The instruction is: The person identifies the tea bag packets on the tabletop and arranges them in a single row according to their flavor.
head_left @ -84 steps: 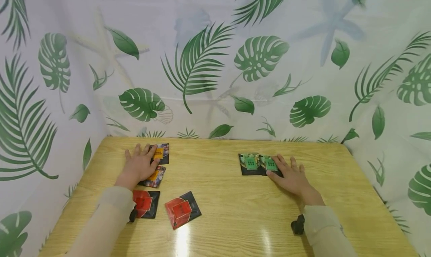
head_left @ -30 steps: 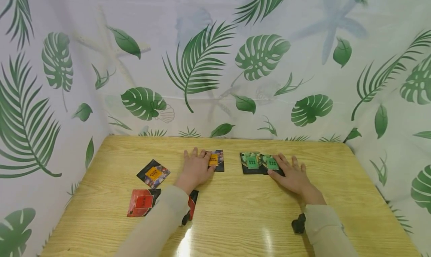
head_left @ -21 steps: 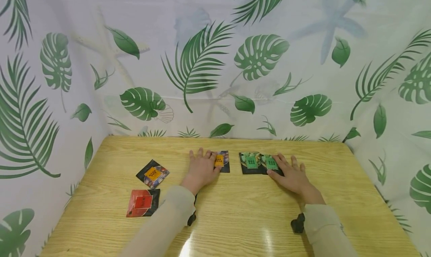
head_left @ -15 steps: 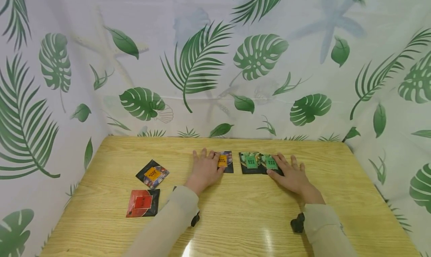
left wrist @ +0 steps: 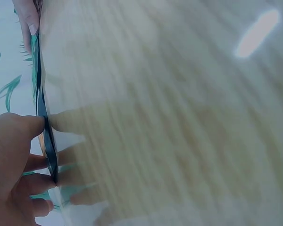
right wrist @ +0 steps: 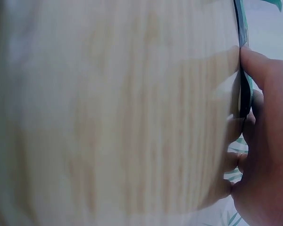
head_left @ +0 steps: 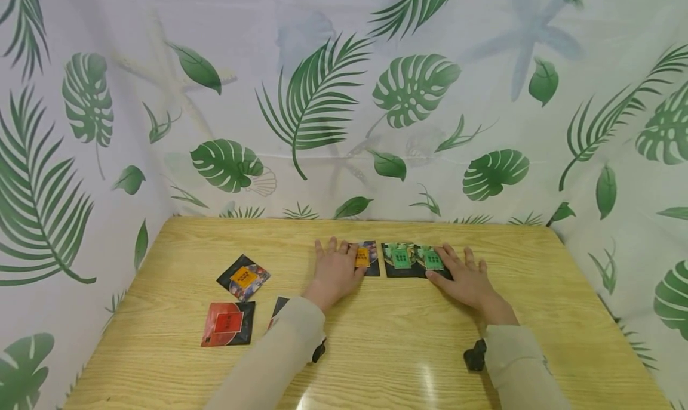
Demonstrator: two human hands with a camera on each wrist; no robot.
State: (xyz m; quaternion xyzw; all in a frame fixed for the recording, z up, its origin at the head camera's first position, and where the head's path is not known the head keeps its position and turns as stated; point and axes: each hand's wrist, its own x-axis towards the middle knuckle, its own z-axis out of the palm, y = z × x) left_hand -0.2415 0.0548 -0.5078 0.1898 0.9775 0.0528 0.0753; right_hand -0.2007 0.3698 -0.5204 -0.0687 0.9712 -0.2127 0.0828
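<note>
My left hand (head_left: 335, 273) lies with fingers spread on the left part of a flat black packet with an orange label (head_left: 362, 256), near the table's back edge. The left wrist view shows that packet (left wrist: 48, 146) edge-on under the thumb and fingers. My right hand (head_left: 466, 280) rests on the right side of a packet with a green label (head_left: 432, 259). Another green-labelled packet (head_left: 398, 259) lies directly left of it, the two overlapping. A narrow strip of table separates the orange-labelled packet from the green pair. In the right wrist view, the right thumb touches the packet edge (right wrist: 245, 89).
A second orange-labelled packet (head_left: 243, 278) lies turned at the left, above a red packet (head_left: 228, 324). Another red packet (head_left: 277, 308) is mostly hidden beneath the left sleeve. A leaf-printed cloth (head_left: 322, 189) stands behind the wooden table (head_left: 398, 344).
My left hand has slid one orange-labelled packet from the far left rightward, close to the green pair. The other orange-labelled packet has turned askew. My right hand has stayed in place.
</note>
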